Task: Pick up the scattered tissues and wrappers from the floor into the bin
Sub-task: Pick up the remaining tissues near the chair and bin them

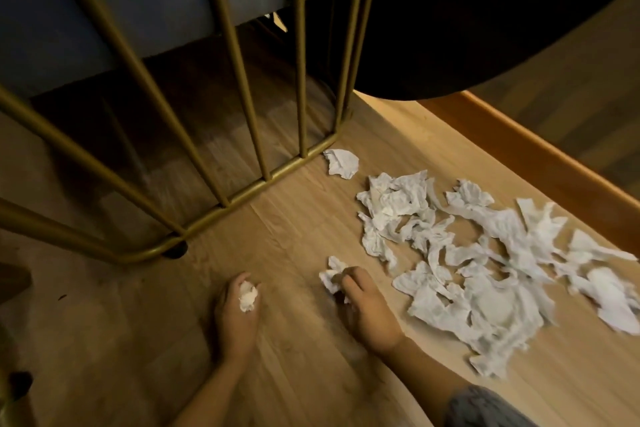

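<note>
The right hand (367, 308) pinches a tissue (330, 276) on the wood floor (294, 225). The left hand (237, 310) squeezes a tissue ball (248, 296). More torn tissues (485, 274) lie beside gold chair legs (221, 80).

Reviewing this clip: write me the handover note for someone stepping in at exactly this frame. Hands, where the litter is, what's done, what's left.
Left hand: closed around a small crumpled tissue wad, low over the wood floor.
Right hand: fingers pinching a crumpled tissue on the floor.
Litter: a large spread of torn tissues lies to the right; one separate crumpled piece sits by the base of the gold wire frame.
Bin: not in view.
Done: two pieces in hand, nothing seen binned.
Left: nearly all of the spread, the lone piece, then carry everything to the bin. No wrappers are distinguishable.
</note>
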